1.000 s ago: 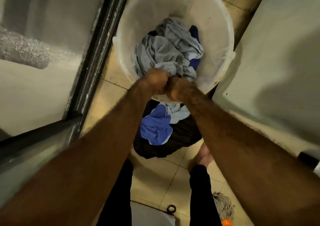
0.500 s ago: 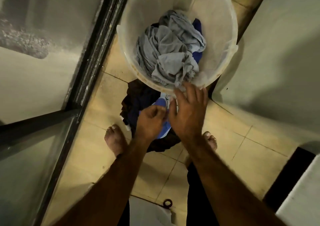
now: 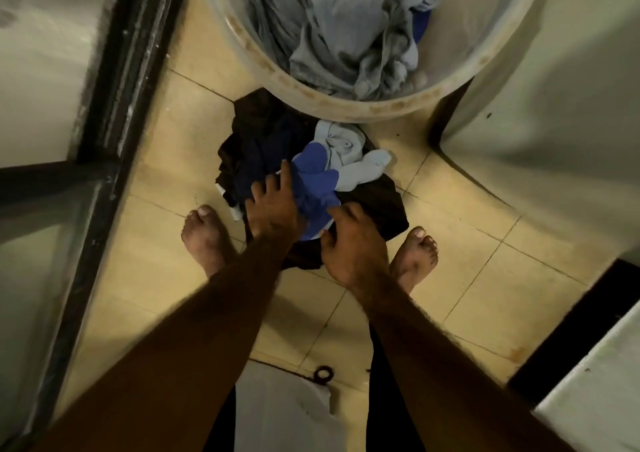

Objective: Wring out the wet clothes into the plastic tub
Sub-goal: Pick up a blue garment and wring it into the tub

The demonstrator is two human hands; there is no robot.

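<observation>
Nearest the camera, two bare forearms reach down over a floor of pale yellowish tiles point(image 3: 464, 209) with thin dark grout lines. Low in the view there's a small dark ring point(image 3: 323, 374) lying on the tiles, next to a grey-white patch I can't identify. A bare foot stands on each side of the arms.

The left hand point(image 3: 272, 206) is spread out, fingers apart, pressing flat on the pile of clothes point(image 3: 277, 147) on the floor, with one finger stretched onto the blue cloth point(image 3: 313, 181). The right hand point(image 3: 353, 244) is loosely curled at the near edge of that blue cloth, touching it, but I can't tell if it actually has a grip. The pile is mostly dark stuff with the blue piece and a pale grey one point(image 3: 346, 150) on top, sitting between the feet and the tub.

Just past the pile is the plastic tub point(image 3: 346, 103), whitish and see-through, its rim stained brownish. Inside it there's crumpled grey laundry point(image 3: 346, 29) with a bit of blue showing.

On the left, a dark metal frame point(image 3: 114, 81) with a pale panel. On the right, a plain light wall point(image 3: 554, 105).
</observation>
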